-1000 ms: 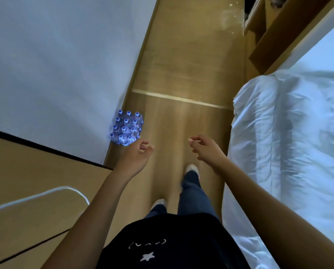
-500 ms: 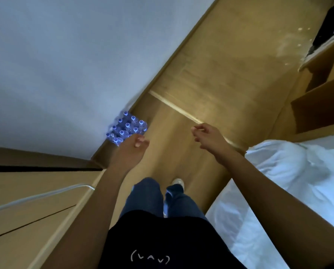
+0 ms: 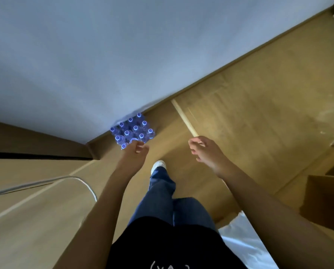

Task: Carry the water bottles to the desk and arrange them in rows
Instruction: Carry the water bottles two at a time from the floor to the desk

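Note:
A pack of several clear water bottles (image 3: 132, 130) with white-and-blue caps stands on the wooden floor against the white wall. My left hand (image 3: 134, 155) hangs in the air in front of the pack's near edge and covers a little of it; its fingers are loosely curled and hold nothing. My right hand (image 3: 206, 152) is stretched out over the bare floor to the right of the pack, fingers loosely curled, empty. Whether the left hand touches the bottles cannot be told.
A wooden surface with a white cable (image 3: 69, 179) fills the lower left. The white wall (image 3: 123, 55) runs diagonally above the bottles. A corner of white bedding (image 3: 243, 243) lies lower right, with wooden furniture (image 3: 325, 199) at the right edge. My legs stand on the floor (image 3: 259, 113).
The view has swung left and moved closer to the bottle pack, which looks larger. The bed has slid out to the lower right. Both hands stay outstretched and empty.

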{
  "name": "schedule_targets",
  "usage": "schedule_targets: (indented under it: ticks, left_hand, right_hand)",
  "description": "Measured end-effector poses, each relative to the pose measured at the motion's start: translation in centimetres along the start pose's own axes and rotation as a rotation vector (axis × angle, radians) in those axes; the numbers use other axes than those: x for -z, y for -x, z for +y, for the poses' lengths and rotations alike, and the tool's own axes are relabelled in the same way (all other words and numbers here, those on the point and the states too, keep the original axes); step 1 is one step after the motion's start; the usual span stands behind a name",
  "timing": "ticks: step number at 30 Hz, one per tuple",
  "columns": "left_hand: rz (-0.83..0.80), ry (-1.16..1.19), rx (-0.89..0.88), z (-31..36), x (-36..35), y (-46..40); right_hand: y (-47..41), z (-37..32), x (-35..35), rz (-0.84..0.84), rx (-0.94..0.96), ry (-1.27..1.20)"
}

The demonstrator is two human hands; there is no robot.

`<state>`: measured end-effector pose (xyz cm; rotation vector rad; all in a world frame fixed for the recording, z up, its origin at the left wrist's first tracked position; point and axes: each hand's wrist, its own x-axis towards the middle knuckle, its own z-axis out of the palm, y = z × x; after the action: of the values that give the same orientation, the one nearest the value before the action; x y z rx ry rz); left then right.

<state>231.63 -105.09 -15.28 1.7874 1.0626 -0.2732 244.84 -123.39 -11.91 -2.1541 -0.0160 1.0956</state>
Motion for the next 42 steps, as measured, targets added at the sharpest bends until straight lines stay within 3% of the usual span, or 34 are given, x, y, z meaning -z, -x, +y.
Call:
schedule_targets:
  ticks: [13,23,30,35,42]
  left_hand:
    - [0.16,0.207,0.22,-3.2,-5.3,-10.9]
    - [0.273,0.225,0.326,-11.5,-13.4,-20.3]
    - [0.293,0.196,0.296,-19.7,-19.1,-28.5]
    - [0.343,0.161,0.179,-26.0,-22.7,-35.5]
    - [0.415,0.171,0.009,-32.6,-25.8,-44.7]
  right_hand:
    - [-16.6,-1.6,-1.1,-0.198,0.011,0.142]
    - [-31.7,5.1,-7.2,-0.294,-0.011,0.196]
    - [-41.3,12.0,-13.8,-0.317,-0.005,0.22]
    - [-48.7,17.2,-19.7,-0.323,0.03,0.195]
    - [-58.5,22.0,-24.9,-0.356,0.25,0.189]
